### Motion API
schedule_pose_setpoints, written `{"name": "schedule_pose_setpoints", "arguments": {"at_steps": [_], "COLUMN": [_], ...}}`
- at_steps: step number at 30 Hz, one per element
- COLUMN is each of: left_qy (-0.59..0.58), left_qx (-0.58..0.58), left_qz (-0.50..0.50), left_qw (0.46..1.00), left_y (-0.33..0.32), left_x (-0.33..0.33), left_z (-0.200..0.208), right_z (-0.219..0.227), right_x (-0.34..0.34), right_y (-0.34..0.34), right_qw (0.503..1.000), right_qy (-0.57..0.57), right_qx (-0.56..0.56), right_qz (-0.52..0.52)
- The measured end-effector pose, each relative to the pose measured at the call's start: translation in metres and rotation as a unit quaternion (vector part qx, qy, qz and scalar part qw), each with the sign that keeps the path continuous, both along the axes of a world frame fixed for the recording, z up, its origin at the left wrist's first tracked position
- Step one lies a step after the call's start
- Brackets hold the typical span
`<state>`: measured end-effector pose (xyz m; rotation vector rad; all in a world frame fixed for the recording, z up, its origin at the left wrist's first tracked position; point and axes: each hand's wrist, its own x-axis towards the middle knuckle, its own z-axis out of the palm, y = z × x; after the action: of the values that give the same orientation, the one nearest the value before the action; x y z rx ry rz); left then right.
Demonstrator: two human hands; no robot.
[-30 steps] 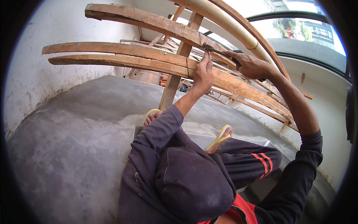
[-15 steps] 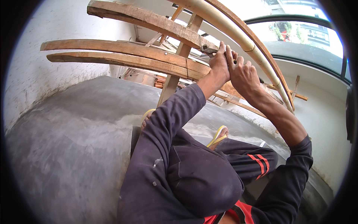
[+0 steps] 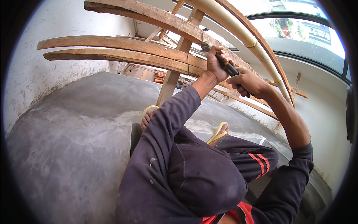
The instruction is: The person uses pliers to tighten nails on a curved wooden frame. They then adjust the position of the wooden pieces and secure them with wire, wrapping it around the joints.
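A hammer (image 3: 232, 70) with a black and yellow handle slants across in front of the wooden frame. Its metal head is against or very close to the upper rough beam (image 3: 164, 21), though the exact contact is hard to make out. My left hand (image 3: 217, 66) is closed round the handle near the head. Lower down, my right hand (image 3: 249, 83) wraps the handle's end, which pokes out below the fingers. Thin wire loops round the two lower planks (image 3: 123, 45) by the upright post (image 3: 170, 83).
A bamboo pole (image 3: 238, 26) curves along the right beside a wooden strip. White walls (image 3: 74, 33) stand left and right, with a window (image 3: 309, 30) at the upper right. My sandalled feet (image 3: 220, 133) rest on grey concrete floor (image 3: 74, 130). Reddish pieces (image 3: 160, 77) lie behind the frame.
My right hand has slid down and right to the handle's lower end. My left hand now wraps the handle, which shows more plainly. The view has shifted slightly.
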<state>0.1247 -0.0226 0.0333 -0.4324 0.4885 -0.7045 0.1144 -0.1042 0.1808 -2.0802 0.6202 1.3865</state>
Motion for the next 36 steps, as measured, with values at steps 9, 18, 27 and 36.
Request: {"name": "schedule_pose_setpoints", "arguments": {"at_steps": [9, 18, 27, 36], "left_qy": [0.122, 0.069, -0.069, 0.175], "left_qx": [0.133, 0.187, 0.291, 0.348], "left_qz": [-0.014, -0.018, -0.095, -0.065], "left_qw": [0.983, 0.980, 0.950, 0.919], "left_y": [-0.013, -0.044, -0.029, -0.028], "left_x": [0.014, 0.016, 0.003, 0.030], "left_z": [0.039, 0.025, 0.019, 0.039], "right_z": [0.014, 0.000, -0.030, -0.034], "right_x": [-0.005, 0.006, 0.014, -0.014], "right_y": [0.020, -0.025, -0.063, -0.045], "right_qw": [0.805, 0.766, 0.777, 0.757], "right_qy": [-0.224, -0.282, -0.308, -0.366], "right_qx": [-0.300, -0.294, -0.273, -0.315], "right_qz": [0.459, 0.498, 0.476, 0.441]}}
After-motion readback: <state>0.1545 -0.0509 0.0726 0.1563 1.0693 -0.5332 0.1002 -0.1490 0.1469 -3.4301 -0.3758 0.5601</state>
